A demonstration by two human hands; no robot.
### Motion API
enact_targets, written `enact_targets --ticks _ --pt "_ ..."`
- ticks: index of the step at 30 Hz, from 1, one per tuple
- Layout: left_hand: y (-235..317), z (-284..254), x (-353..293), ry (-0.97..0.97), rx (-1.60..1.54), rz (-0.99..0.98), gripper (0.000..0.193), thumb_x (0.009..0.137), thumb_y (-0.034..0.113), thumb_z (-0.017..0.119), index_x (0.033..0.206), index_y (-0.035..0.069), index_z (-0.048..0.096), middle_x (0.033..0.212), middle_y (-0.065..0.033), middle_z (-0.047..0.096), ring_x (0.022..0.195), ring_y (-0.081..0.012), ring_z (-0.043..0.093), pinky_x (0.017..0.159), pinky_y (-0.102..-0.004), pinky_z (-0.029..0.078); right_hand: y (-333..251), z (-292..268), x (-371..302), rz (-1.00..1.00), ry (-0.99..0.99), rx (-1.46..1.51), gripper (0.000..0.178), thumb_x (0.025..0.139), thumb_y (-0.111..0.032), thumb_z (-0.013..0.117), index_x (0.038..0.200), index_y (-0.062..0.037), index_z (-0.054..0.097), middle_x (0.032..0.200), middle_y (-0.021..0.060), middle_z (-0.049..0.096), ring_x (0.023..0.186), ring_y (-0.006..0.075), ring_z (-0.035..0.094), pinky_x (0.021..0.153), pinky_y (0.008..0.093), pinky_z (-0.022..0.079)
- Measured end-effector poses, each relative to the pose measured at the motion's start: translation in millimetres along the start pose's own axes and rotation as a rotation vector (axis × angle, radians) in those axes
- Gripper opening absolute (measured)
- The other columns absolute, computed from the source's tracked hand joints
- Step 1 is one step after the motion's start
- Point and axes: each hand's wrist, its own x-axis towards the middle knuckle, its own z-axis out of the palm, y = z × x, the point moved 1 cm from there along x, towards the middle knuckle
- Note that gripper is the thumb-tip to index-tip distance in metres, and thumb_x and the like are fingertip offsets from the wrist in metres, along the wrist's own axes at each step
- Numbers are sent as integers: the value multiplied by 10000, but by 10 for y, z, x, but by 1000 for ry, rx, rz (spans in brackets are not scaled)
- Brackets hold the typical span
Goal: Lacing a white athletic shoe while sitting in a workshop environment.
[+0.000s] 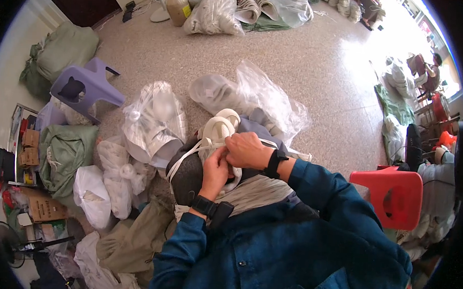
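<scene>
On my lap lies a cream-coloured shoe [219,128], its rounded parts showing beyond my fingers; whether it is a whole shoe or only an upper I cannot tell. My left hand [215,171] grips it from the near side, fingers closed and thumb raised toward the other hand. Closed in a pinch at the lacing, my right hand [246,149] touches the left fingertips. A white shoelace [186,157] loops out to the left, and more lace trails to the right. The pinched spot itself is hidden by my fingers. A bundle of pale laces [263,192] rests across my lap.
Clear plastic bags [260,96] lie just ahead, with a stuffed bag [154,122] at left. A purple stool [88,87] stands far left, a red stool [388,197] at right. White sacks [92,195] crowd the left floor. Another person [433,71] sits at far right.
</scene>
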Motion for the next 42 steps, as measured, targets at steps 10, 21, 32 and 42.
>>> enact_targets --ticks 10,21,32,42 --pt "102 -169 -31 83 466 282 106 904 44 584 939 -32 650 750 -188 689 649 -340 680 583 -421 516 33 99 -91 -10 159 90 180 745 -164 604 823 -2 590 789 184 642 751 396 639 696 492 488" --pt "223 -2551 -1153 431 762 -103 142 884 73 648 1002 -4 646 794 -94 657 721 -191 644 683 -343 524 -13 -8 -144 -22 239 265 254 760 -134 658 943 -23 522 977 169 585 903 371 581 762 477 456" --pt "419 -581 -215 156 938 721 247 778 115 731 1006 68 647 996 -89 598 1026 -316 560 954 -486 411 100 10 -112 -80 281 326 125 811 -120 673 820 -51 569 894 104 608 917 336 578 776 452 441" --pt "301 -272 124 109 1053 701 221 742 83 727 951 52 660 913 -103 572 933 -317 554 879 -433 412 95 66 -115 -16 118 207 215 840 -239 665 826 -46 571 771 149 631 747 367 626 639 480 437"
